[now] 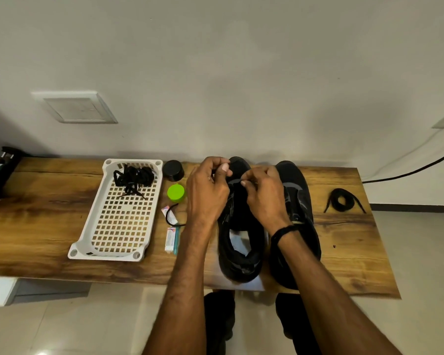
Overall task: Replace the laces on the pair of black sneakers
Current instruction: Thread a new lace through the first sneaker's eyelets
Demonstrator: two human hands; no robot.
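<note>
Two black sneakers stand side by side on the wooden table, toes toward the wall. Over the front of the left sneaker [241, 242] my left hand [208, 190] and my right hand [263, 193] are both pinched on a black lace [235, 181] near the toe eyelets. A loose end of that lace [170, 216] loops out to the left across the table. The right sneaker [299, 201] stands untouched, partly hidden by my right forearm. A coiled black lace [342, 199] lies to its right. A tangle of black laces [133, 176] sits in the white basket [87, 242].
A black jar [173, 170] and a green lid [176, 192] stand between basket and shoes, with two small tubes [171, 238] below them. White paper [244, 284] lies under the left sneaker. A dark clamp device [0, 170] sits at the far left edge. A black cable [408, 172] runs at the right.
</note>
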